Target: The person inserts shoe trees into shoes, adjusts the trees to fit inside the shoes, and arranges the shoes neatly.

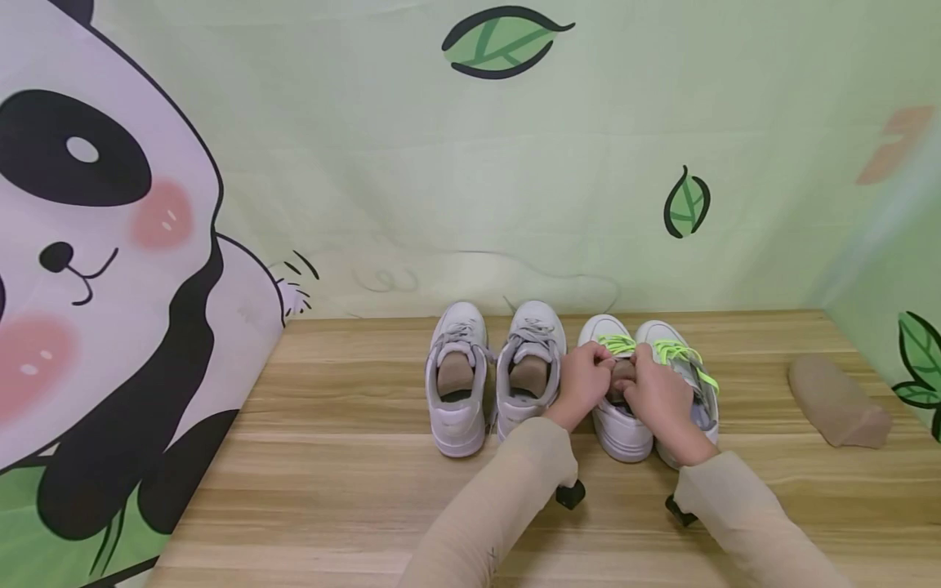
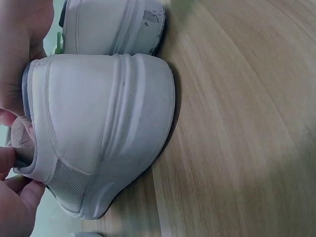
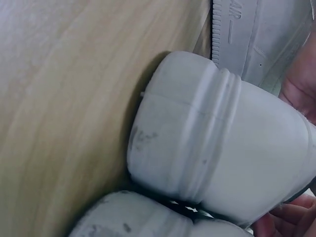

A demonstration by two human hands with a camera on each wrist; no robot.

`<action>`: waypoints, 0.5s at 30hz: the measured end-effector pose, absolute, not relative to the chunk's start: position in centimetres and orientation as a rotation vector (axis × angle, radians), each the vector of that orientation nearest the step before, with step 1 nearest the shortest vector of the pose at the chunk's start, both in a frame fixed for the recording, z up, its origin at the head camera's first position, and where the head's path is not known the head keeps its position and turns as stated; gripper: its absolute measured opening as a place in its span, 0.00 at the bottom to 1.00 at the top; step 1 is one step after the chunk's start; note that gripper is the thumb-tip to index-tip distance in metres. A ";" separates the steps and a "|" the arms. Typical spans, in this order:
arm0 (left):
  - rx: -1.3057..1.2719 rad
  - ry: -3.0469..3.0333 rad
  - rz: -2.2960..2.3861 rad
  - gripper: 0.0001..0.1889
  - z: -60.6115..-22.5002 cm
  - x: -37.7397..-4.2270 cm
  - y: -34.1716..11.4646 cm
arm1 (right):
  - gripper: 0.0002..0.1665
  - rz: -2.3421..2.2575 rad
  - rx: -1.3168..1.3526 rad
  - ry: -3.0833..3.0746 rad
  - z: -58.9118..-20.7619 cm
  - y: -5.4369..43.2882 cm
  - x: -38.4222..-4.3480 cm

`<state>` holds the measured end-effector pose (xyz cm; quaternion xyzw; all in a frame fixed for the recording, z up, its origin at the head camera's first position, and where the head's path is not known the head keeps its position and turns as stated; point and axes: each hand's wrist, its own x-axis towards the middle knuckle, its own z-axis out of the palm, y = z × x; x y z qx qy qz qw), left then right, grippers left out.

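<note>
Two white sneakers with neon-green laces stand side by side on the wooden surface, heels toward me. Both hands are at the opening of the left one (image 1: 623, 437). My left hand (image 1: 584, 380) pinches its collar, thumb inside the rim in the left wrist view. My right hand (image 1: 662, 400) grips the opposite side, fingers curled over the edge. Between them, a brown padded piece (image 1: 623, 371) shows inside the shoe, partly hidden by fingers. The right green-laced sneaker (image 1: 709, 412) sits close beside, partly covered by my right hand and wrist.
Left of my hands stand two white sneakers with grey laces, one at the far left (image 1: 457, 425) and one nearer (image 1: 515, 408), each with a brown piece inside. A loose brown padded piece (image 1: 834, 400) lies at right. A printed green cloth wall (image 1: 367, 163) rises behind the wooden surface (image 1: 309, 474).
</note>
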<state>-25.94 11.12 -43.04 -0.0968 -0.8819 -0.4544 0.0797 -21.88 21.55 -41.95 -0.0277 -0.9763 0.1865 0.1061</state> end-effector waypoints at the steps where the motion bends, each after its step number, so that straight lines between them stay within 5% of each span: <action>1: -0.290 -2.639 -1.361 0.03 -43.0 -25.9 11.1 | 0.19 0.551 -0.092 -2.874 -42.0 21.6 -21.9; 15: -0.302 -2.631 -1.331 0.03 -43.0 -25.9 11.1 | 0.26 0.585 -0.225 -2.841 -42.2 21.5 -22.3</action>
